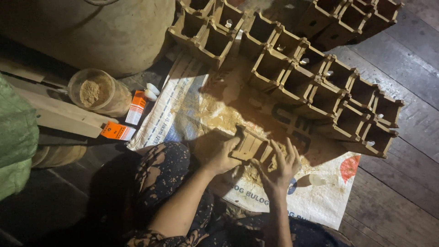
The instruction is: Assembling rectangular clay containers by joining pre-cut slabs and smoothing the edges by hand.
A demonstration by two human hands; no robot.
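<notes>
On the dim plank floor (402, 192), a woven sack (192, 114) lies under rows of square clay pots (320, 87). Your left hand (224, 155) and right hand (282, 167) clasp a clay pot (249, 144) between them, fingers spread.

One jar (98, 93), two orange boxes (136, 107), two hands (224, 155)

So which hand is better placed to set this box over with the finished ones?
Probably the right hand. It sits on the side of the small wooden box nearer the row of finished boxes; the left hand grips the far side and would have to cross over.
</notes>
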